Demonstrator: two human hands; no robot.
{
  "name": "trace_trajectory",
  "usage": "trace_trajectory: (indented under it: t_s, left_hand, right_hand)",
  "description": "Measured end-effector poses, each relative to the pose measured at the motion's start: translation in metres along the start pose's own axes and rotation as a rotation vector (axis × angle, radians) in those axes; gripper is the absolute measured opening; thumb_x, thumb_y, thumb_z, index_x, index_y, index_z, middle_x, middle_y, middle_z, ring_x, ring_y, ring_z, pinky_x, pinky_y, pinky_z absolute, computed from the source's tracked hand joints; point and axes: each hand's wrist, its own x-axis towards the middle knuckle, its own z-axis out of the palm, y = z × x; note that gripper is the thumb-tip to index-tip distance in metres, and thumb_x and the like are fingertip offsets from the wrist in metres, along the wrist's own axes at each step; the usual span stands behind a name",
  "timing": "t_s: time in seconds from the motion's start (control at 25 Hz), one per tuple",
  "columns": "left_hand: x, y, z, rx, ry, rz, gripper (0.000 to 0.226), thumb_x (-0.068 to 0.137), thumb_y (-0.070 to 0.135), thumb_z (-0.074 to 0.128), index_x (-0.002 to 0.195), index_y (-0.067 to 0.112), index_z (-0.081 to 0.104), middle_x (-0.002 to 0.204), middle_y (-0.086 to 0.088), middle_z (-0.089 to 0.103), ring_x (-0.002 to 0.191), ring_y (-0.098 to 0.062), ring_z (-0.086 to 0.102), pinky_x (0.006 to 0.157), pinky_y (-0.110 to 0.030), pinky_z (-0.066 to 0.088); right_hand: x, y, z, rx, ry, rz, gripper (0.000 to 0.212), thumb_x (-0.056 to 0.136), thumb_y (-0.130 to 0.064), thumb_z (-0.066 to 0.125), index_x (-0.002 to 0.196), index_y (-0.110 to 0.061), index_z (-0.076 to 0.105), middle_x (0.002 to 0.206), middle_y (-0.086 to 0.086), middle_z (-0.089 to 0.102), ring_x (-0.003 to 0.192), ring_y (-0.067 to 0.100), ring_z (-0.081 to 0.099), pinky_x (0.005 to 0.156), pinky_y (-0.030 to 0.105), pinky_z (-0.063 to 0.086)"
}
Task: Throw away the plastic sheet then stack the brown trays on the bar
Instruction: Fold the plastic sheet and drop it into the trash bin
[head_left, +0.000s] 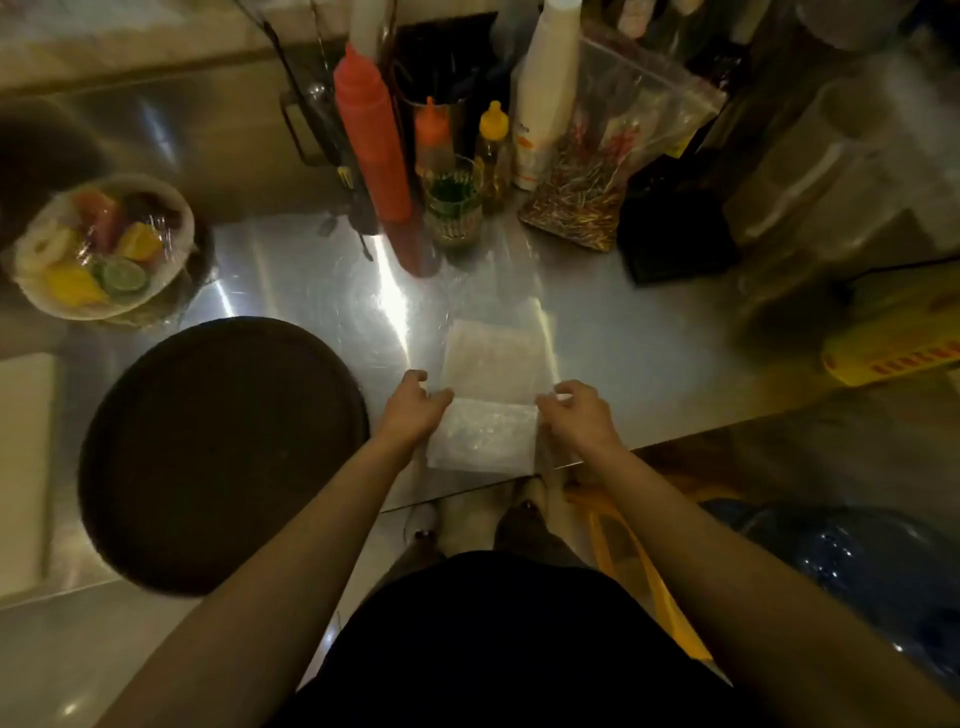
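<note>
Pinching opposite edges of the plastic sheet (485, 434), the left hand (415, 405) and right hand (576, 413) each have fingers curled onto its sides, the sheet lying between them at the near edge of the steel surface (311, 291). Just beyond the hands a second clear sheet (498, 358) lies flat on the surface, touching the first. Left of the left hand sits a round brown tray (223, 452), overhanging the near edge. Farther left and beyond is a bowl (104, 249) of wrapped fruit. Well beyond the hands stand a red bottle (371, 140), an orange bottle (432, 137), a yellow bottle (493, 140), a white bottle (545, 98) and a glass (452, 208).
</note>
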Motion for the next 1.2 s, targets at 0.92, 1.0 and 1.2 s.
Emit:
trace_trajectory:
  t_s: [0.92, 1.0, 1.2]
  left_hand:
    - [-0.038, -0.007, -0.043, -0.567, 0.133, -0.015, 0.009, 0.093, 0.01, 0.059, 0.098, 0.01, 0.067, 0.103, -0.014, 0.064, 0.088, -0.023, 0.062, 0.067, -0.03, 0.051]
    - [-0.049, -0.004, -0.063, -0.582, 0.137, 0.033, 0.01, 0.093, 0.011, 0.059, 0.099, 0.01, 0.067, 0.102, -0.01, 0.065, 0.088, -0.022, 0.064, 0.068, -0.029, 0.053]
    - [-0.07, 0.004, -0.111, -0.643, 0.123, 0.142, 0.023, 0.093, 0.012, 0.059, 0.114, 0.011, 0.066, 0.113, -0.007, 0.067, 0.103, -0.022, 0.066, 0.078, -0.032, 0.057]
  right_hand:
    - [-0.001, -0.062, 0.011, 0.32, -0.215, -0.117, 0.01, 0.09, -0.012, 0.059, 0.094, -0.014, 0.068, 0.086, 0.007, 0.066, 0.077, 0.022, 0.061, 0.066, 0.029, 0.05]
    - [-0.008, -0.077, 0.016, 0.342, -0.25, -0.152, 0.014, 0.092, -0.016, 0.059, 0.101, -0.014, 0.069, 0.093, 0.006, 0.068, 0.086, 0.025, 0.064, 0.073, 0.035, 0.055]
    - [-0.031, -0.118, 0.02, 0.432, -0.358, -0.215, 0.025, 0.092, -0.013, 0.057, 0.116, -0.014, 0.065, 0.104, 0.008, 0.067, 0.087, 0.025, 0.065, 0.068, 0.031, 0.056]
